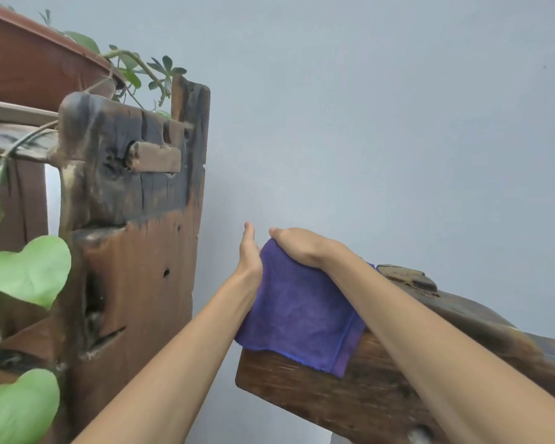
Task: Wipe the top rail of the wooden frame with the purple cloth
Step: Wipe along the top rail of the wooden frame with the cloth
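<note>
The purple cloth (297,304) is draped over the left end of a dark wooden top rail (359,389), which runs down to the right edge of the view. My right hand (298,246) lies on top of the cloth, fingers curled over its far edge, holding it against the rail. My left hand (250,251) rests against the cloth's left side, with straight fingers pointing up along the rail's end. The cloth hangs a little down the rail's near face.
A tall weathered wooden post (135,219) stands left of the rail, with a gap between them. A brown planter (29,65) sits above it, and green leaves (29,270) trail at the left. A plain grey wall (382,123) lies behind.
</note>
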Demonstrator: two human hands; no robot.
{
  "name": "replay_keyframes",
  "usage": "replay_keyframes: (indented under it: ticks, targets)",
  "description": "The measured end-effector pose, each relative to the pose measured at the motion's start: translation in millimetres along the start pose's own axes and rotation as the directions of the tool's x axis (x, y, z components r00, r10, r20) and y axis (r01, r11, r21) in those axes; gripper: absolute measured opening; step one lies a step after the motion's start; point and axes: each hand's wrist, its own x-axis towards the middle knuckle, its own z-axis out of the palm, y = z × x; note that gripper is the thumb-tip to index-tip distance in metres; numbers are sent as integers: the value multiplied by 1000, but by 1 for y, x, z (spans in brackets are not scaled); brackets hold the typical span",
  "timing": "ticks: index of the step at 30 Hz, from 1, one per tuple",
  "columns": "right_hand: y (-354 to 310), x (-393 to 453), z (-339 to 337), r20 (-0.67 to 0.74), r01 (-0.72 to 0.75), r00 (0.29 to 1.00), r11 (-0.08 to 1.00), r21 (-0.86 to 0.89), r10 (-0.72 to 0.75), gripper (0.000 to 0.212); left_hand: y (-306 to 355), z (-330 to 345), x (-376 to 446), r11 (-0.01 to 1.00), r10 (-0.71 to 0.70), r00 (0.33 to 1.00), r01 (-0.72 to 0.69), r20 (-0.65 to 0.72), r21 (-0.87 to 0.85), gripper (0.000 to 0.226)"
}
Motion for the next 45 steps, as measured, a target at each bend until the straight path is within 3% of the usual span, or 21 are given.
replay_keyframes:
  ticks: [4, 6, 10, 13, 15, 18, 20, 23, 25, 27, 29, 31, 32, 34, 36, 39, 42, 45]
  targets:
    - [41, -35, 4, -151, 183, 969, 978, -100, -196, 74, -20, -7, 0, 999, 18, 998, -20, 68, 36, 87]
    - [64, -38, -4, -148, 153, 976, 986, -59, -160, 79, -29, -9, 3, 995, 57, 997, -61, 51, 83, 90]
    - [59, -2, -19, -35, -70, 997, 997, 18, 70, 59, -33, -9, 8, 985, 115, 993, -113, -8, 129, 94]
    - [29, 16, -14, 33, -113, 993, 990, 86, 111, 56, -26, -15, 12, 960, 181, 984, -177, 1, 218, 54]
    - [17, 9, -9, 37, -73, 997, 993, 88, 70, 60, -21, -18, 12, 936, 185, 983, -178, 8, 303, 54]
    - [26, -30, -1, -85, 119, 989, 992, -31, -121, 53, -23, -18, 9, 905, 259, 966, -244, 3, 349, 30]
    - [49, -59, 2, -155, 210, 961, 968, -134, -230, 47, -27, -14, 1, 938, 229, 974, -222, 5, 267, 43]
    - [97, -93, 1, -261, 188, 932, 952, -243, -251, 63, -32, -13, -10, 933, 256, 967, -246, -3, 261, 47]
    - [127, -107, -4, -325, 115, 925, 960, -257, -198, 67, -28, -12, -18, 885, 299, 954, -276, -3, 375, 40]
    - [155, -106, -15, -366, 25, 922, 962, -270, -127, 60, -20, -11, -19, 735, 388, 922, -319, 16, 598, 34]
    - [168, -96, -34, -316, -67, 949, 986, -155, 15, 46, -11, -3, -20, 324, 546, 830, -331, 111, 886, 32]
    - [170, -80, -49, -204, -141, 971, 988, -58, 127, 46, -6, 21, -28, -34, 640, 736, -257, 219, 966, 37]
    - [169, -72, -51, -183, -198, 966, 977, -79, 181, 50, -6, 38, -32, -181, 629, 731, -193, 264, 964, 38]
    - [170, -67, -50, -229, -269, 945, 954, -129, 236, 58, -18, 83, -38, -437, 459, 815, -138, 352, 889, 43]
    - [166, -74, -36, -265, -179, 955, 973, -143, 137, 60, -28, 113, -33, -512, 228, 917, -174, 328, 841, 51]
    - [188, -115, -24, -272, 5, 961, 989, -149, -46, 77, -35, 147, -20, -448, -27, 970, -227, 240, 865, 58]
    - [229, -139, -38, -245, -38, 969, 998, -40, 27, 92, -40, 154, -14, -468, -49, 957, -276, 287, 839, 63]
    - [271, -134, -60, -232, -221, 946, 974, 53, 227, 78, -47, 147, -13, -504, 21, 933, -300, 359, 810, 68]
